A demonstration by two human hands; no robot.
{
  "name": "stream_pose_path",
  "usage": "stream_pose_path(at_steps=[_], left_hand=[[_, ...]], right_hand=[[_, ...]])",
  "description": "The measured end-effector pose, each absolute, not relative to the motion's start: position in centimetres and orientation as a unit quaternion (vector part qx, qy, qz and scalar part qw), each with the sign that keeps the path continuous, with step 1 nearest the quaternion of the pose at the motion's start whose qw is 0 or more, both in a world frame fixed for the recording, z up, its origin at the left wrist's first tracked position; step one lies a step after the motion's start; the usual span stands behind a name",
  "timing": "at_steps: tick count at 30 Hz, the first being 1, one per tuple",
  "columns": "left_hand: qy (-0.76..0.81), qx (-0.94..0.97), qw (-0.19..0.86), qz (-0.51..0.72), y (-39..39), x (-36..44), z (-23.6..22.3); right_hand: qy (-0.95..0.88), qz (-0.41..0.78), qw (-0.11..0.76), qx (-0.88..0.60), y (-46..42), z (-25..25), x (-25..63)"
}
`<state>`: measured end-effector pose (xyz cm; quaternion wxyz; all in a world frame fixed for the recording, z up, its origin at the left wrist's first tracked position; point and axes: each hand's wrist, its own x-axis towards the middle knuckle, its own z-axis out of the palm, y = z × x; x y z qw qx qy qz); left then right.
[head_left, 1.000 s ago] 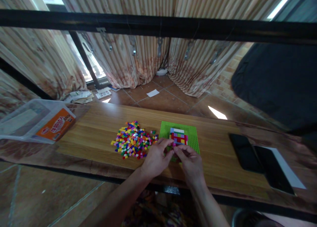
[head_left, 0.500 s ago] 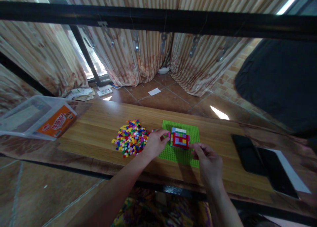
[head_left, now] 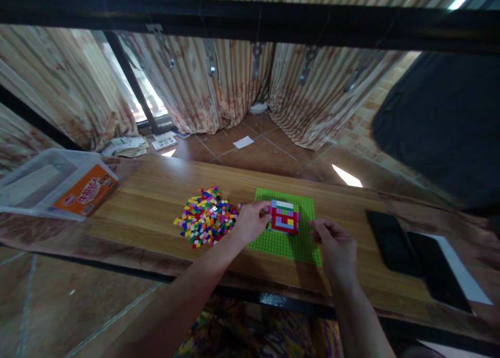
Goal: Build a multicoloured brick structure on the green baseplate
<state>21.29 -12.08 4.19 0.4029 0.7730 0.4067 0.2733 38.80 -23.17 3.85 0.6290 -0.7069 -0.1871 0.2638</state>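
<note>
A small block build [head_left: 285, 217] in red, white, lilac, yellow and green stands on a green studded baseplate [head_left: 278, 249]. My left hand [head_left: 252, 221] reaches in from the left. Its thumb and forefinger pinch a small pink toy brick at the build's left side, mostly hidden by the fingertips. Over the baseplate's right edge, apart from the build, hovers my right hand [head_left: 336, 243] with thumb and fingertips together; anything between them is too small to make out. Beside my left wrist lies a heap of loose multicoloured bricks [head_left: 207, 217].
All this rests on a wooden board [head_left: 156, 191]. A clear plastic tub [head_left: 42, 175] with an orange label stands at the far left. At the right lie a black phone-like slab [head_left: 390, 243], another dark slab [head_left: 439, 269] and a white sheet [head_left: 464, 269].
My left hand has moved slightly right, bringing the pink brick up to the build's left side. My right hand has drawn back to the right, away from the build.
</note>
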Motion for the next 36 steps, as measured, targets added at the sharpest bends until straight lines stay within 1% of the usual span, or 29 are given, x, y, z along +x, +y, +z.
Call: stream_pose_path(at_steps=[6,11,13,15,20,26,30,36], left_hand=[[0.400,0.773,0.415,0.267,-12.1,21.3,4.3],[0.416,0.775,0.396,0.263,-12.1,21.4,4.7],[0.420,0.766,0.405,0.270,-11.9,21.6,4.5],[0.423,0.742,0.432,0.289,-11.6,21.9,4.1],[0.446,0.642,0.541,0.311,-10.9,22.8,3.3],[0.475,0.499,0.664,0.290,-10.9,23.4,4.5],[0.491,0.468,0.682,0.275,-10.9,23.5,5.1],[0.499,0.472,0.674,0.273,-10.9,23.6,5.2]], right_hand=[[-0.210,0.293,0.597,-0.717,-21.4,3.3,38.9],[-0.225,0.310,0.593,-0.709,-20.5,2.8,38.5],[-0.222,0.321,0.596,-0.702,-20.4,2.6,38.5],[-0.211,0.337,0.599,-0.695,-20.3,2.6,38.5],[-0.193,0.382,0.590,-0.685,-20.1,2.7,39.1],[-0.193,0.400,0.572,-0.690,-20.0,2.8,39.5],[-0.190,0.406,0.565,-0.693,-19.9,2.9,39.6],[-0.191,0.395,0.567,-0.697,-20.0,3.0,39.5]])
